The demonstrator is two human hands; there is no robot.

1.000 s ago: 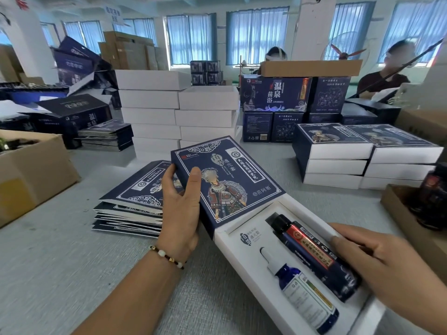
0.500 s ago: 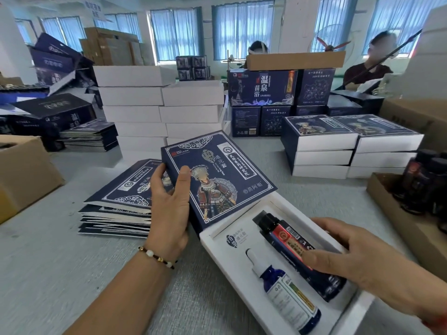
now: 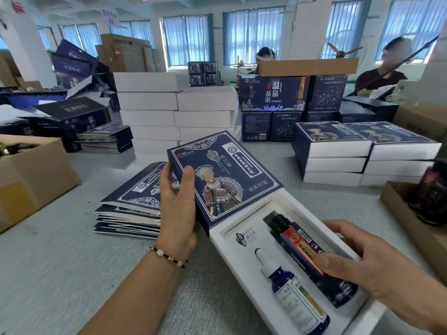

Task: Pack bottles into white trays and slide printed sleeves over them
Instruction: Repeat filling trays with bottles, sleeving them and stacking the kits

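Observation:
A white tray (image 3: 251, 281) lies slanted in front of me with two bottles in its recesses: a dark bottle with a red label (image 3: 302, 250) and a blue dropper bottle (image 3: 295, 296). A navy printed sleeve (image 3: 222, 177) covers the tray's far end. My left hand (image 3: 177, 204) grips the sleeve's left edge, thumb on its printed top. My right hand (image 3: 377, 269) holds the tray's right side, with its thumb pressing on the dark bottle.
A pile of flat navy sleeves (image 3: 130, 204) lies left of the tray. White trays (image 3: 150, 100) are stacked behind, sleeved boxes (image 3: 333, 151) at the right. Cardboard boxes stand at the left (image 3: 31, 175) and right (image 3: 416, 226), the right one holding dark bottles. Two people sit at the back.
My right hand has moved forward along the tray, and its thumb now lies on the dark bottle. The sleeve and my left hand have barely shifted.

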